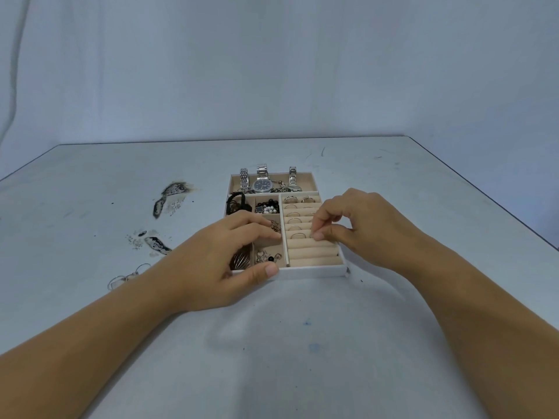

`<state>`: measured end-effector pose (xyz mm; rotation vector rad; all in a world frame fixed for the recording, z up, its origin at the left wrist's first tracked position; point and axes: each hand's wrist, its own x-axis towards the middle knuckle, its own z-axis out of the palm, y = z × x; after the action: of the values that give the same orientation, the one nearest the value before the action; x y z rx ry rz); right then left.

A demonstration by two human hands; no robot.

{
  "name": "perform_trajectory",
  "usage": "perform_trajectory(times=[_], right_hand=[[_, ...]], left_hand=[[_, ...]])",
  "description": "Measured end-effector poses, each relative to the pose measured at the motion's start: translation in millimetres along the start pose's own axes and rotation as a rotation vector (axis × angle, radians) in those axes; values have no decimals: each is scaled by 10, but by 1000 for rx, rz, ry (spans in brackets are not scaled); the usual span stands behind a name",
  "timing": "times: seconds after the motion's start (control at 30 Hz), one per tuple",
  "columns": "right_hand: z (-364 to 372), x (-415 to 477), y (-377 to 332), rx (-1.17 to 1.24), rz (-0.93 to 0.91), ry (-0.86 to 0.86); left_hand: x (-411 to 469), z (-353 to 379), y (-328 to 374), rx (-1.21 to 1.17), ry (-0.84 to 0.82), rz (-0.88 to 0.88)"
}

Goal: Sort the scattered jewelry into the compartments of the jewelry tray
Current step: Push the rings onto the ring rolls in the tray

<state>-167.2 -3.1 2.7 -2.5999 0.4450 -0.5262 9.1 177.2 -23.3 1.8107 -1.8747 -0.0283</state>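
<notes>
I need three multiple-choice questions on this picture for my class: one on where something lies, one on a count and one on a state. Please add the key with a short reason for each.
1. Where in the jewelry tray do the watches lie?
A. in the far compartment
B. in the near right section
C. on the table beside it

2. How many watches are there?
A. two
B. three
C. five

3. In what state are the nearest ring rolls?
A. full of rings
B. under a lid
C. bare

Key: 1 A, they lie across the compartment at the back of the tray. 2 B, three metal straps show side by side. 3 C, the rings sit only in the farther rows.
</notes>
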Motion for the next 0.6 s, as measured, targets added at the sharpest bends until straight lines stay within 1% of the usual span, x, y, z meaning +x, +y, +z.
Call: perform_trajectory(times=[0.17,0.27,0.37,0.5,0.6], right_hand=[[2,37,3,-71,-21,-60],[-131,27,56,-37,19,33],[-323,-16,174,-76,115,86],[-465,-76,292,-171,305,-5],[-477,-105,309,-172,392,-69]], left_hand=[[-1,-4,-13,6,-6,-1],[-7,-6,-16,2,-11,-3],[-8,-6,-22,1,-19,-7],[-3,-6,-20,-20,-14,-7],[-7,-7,-8,-24,-9,-6]])
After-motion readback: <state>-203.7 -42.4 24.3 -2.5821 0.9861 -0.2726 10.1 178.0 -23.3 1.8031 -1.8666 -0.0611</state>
